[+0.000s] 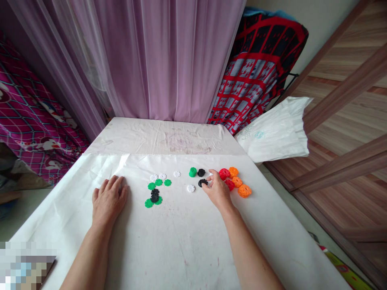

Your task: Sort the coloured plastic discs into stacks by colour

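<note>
Your left hand point(109, 201) lies open and flat on the table point(178, 245), your right hand point(220, 191) curls part-closed at a black disc point(201, 183), grip indeterminable, with green discs point(159, 182) spread between and orange discs point(244, 191) clustered rightward.

A table point(181, 241) with a white cover, wrinkled and stained along its far end, carries notched discs. Left of centre, white discs point(154, 177) lie beyond a row of green discs point(159, 182); nearer, black discs point(155, 195) overlap more green ones. Two separate white discs lie around the middle. Further right are a green stack point(192, 172), more black discs, red discs point(224, 173) and, rightmost, orange discs point(244, 191). The left hand point(110, 198) rests palm down at the left.
</note>
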